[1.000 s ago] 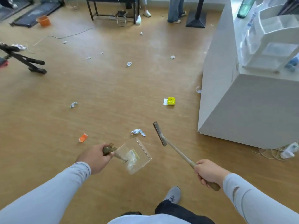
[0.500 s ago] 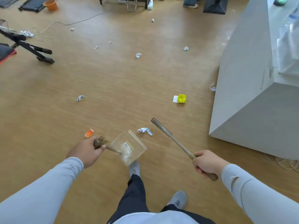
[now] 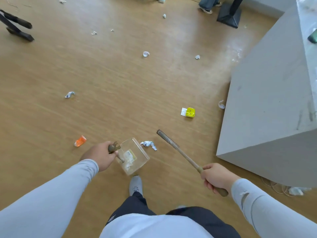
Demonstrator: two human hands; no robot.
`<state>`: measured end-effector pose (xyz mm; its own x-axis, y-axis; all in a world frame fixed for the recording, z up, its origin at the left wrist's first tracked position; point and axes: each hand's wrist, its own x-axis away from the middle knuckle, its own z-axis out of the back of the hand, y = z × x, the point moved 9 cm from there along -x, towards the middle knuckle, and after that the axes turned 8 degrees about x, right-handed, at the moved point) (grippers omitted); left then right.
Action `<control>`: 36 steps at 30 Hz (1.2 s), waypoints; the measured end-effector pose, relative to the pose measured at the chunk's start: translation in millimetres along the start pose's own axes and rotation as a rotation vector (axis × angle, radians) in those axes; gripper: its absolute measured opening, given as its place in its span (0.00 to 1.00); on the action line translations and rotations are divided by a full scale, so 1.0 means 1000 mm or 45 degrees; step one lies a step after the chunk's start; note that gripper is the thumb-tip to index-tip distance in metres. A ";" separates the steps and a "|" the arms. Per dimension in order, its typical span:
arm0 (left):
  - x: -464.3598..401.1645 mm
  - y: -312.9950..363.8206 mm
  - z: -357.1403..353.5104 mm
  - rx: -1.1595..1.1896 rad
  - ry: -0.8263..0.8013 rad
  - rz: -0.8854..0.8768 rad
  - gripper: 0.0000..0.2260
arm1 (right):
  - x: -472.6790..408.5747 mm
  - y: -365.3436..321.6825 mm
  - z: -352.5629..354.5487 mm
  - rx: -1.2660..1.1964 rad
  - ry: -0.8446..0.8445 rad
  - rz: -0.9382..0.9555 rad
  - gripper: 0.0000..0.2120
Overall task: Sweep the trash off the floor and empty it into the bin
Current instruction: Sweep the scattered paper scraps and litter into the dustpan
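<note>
Left hand (image 3: 100,155) fingers curled round the brown handle of a clear plastic dustpan (image 3: 134,156), held low, paper scraps inside. Right hand (image 3: 217,177) gripping the tan wooden handle of a slim dark-headed brush (image 3: 178,150), head just right of a crumpled white-blue paper wad (image 3: 148,144) lying at the dustpan's lip. Also loose: one orange wrapper (image 3: 80,141), one yellow cube-shaped packet (image 3: 190,112), several small white scraps further out. Tan wood-grain floor (image 3: 120,86); grey block-shaped bench (image 3: 267,117) at right.

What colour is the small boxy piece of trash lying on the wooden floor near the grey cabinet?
Bright yellow: the small boxy piece of trash has a white scrap against it, shown clearly in the head view.
</note>
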<state>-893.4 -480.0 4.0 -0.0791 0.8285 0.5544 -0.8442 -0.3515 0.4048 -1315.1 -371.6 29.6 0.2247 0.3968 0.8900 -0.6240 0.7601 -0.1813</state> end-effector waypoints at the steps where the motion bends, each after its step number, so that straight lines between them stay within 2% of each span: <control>1: -0.009 -0.003 0.002 -0.001 -0.016 -0.008 0.11 | -0.001 -0.010 -0.001 0.008 0.003 -0.012 0.11; 10: -0.069 -0.025 -0.002 0.032 -0.088 0.045 0.07 | -0.051 -0.082 -0.014 0.159 0.033 -0.042 0.11; 13: -0.076 -0.038 -0.017 0.041 -0.118 0.101 0.11 | -0.071 -0.094 -0.027 0.177 0.020 -0.033 0.13; 18: -0.078 -0.052 -0.029 0.018 -0.110 0.126 0.15 | -0.098 -0.106 -0.060 0.299 -0.015 0.003 0.06; 20: -0.077 -0.059 -0.025 0.005 -0.107 0.147 0.16 | -0.095 -0.110 -0.079 0.372 -0.094 0.023 0.06; 22: -0.076 -0.065 -0.023 -0.004 -0.112 0.161 0.17 | -0.081 -0.108 -0.093 0.481 -0.268 0.010 0.10; 23: -0.075 -0.067 -0.022 -0.007 -0.116 0.169 0.17 | -0.073 -0.108 -0.089 0.471 -0.326 -0.006 0.12; 27: -0.072 -0.067 -0.026 -0.004 -0.170 0.186 0.20 | -0.059 -0.093 -0.027 0.162 -0.299 -0.082 0.17; 30: -0.072 -0.063 -0.029 0.083 -0.241 0.222 0.19 | -0.044 -0.090 -0.010 0.125 -0.306 -0.040 0.19; 36: -0.077 -0.034 -0.008 0.116 -0.203 0.158 0.16 | -0.031 -0.116 0.009 -0.005 -0.147 0.037 0.20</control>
<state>-862.9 -528.1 -58.6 -0.0889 0.6995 0.7091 -0.7814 -0.4905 0.3859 -1256.3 -477.0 27.0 0.1188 0.3566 0.9267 -0.6259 0.7514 -0.2089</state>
